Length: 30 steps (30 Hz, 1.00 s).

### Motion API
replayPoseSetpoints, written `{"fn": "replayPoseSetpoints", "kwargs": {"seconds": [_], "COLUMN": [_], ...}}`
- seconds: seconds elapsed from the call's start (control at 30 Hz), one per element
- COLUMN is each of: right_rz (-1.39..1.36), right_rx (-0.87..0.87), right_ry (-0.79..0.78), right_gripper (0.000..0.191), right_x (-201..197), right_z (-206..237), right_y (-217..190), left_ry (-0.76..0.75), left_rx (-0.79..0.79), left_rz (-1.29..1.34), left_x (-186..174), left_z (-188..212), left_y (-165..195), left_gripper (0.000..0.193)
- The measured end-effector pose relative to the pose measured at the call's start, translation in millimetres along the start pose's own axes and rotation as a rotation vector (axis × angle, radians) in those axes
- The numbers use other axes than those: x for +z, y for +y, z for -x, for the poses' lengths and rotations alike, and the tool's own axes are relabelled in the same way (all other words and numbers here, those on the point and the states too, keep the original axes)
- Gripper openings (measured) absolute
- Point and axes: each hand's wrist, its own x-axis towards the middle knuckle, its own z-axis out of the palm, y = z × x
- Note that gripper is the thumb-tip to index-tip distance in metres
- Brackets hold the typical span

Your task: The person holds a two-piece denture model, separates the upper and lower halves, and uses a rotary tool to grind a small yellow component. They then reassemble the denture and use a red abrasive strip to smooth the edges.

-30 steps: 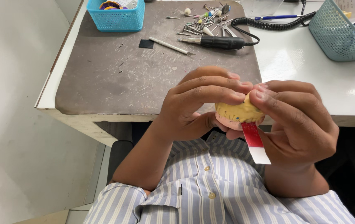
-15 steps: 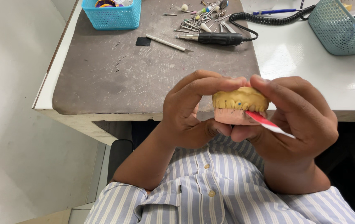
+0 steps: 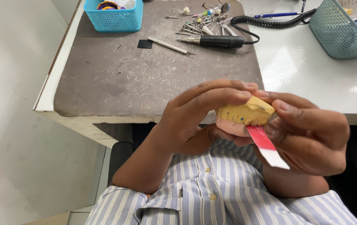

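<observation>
A yellow dental cast (image 3: 245, 114) with a pink base is held over my lap, in front of the table edge. My left hand (image 3: 195, 118) grips it from the left, fingers across its top and thumb underneath. My right hand (image 3: 307, 135) holds it from the right and pinches a red and white paper strip (image 3: 266, 146), which sticks out from between the cast's halves and points down to the right. Small dark marks dot the cast's yellow side.
A dark worn mat (image 3: 145, 71) covers the table. On it lie a black handpiece (image 3: 218, 41) with a coiled cord, a thin metal tool (image 3: 171, 46), a black square and several burs (image 3: 205, 18). Baskets stand at the back: a blue one (image 3: 114, 16) left, a teal one (image 3: 343, 31) right.
The cast has been turned slightly between my hands, and the red strip now hangs down to the right instead of lying nearly level. The view has shifted a little.
</observation>
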Motion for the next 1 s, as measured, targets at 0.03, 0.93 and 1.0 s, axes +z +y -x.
{"fn": "replayPoseSetpoints", "kwargs": {"seconds": [0.03,0.93,1.0], "right_rz": [0.006,0.207,0.235], "right_rx": [-0.016,0.263,0.292], "right_ry": [-0.025,0.103,0.120], "right_gripper": [0.025,0.052,0.044], "right_x": [-3.3,49.9,50.4], "right_z": [0.9,3.3,0.7], "right_y": [0.3,4.4,4.7], "left_ry": [-0.016,0.433,0.425], "left_rx": [0.016,-0.143,-0.177], "left_rz": [0.007,0.105,0.211], "left_x": [-0.9,26.0,26.5], "left_z": [-1.3,0.3,2.1], "left_y": [3.9,-4.2,-2.6], "left_gripper": [0.046,0.047,0.045]}}
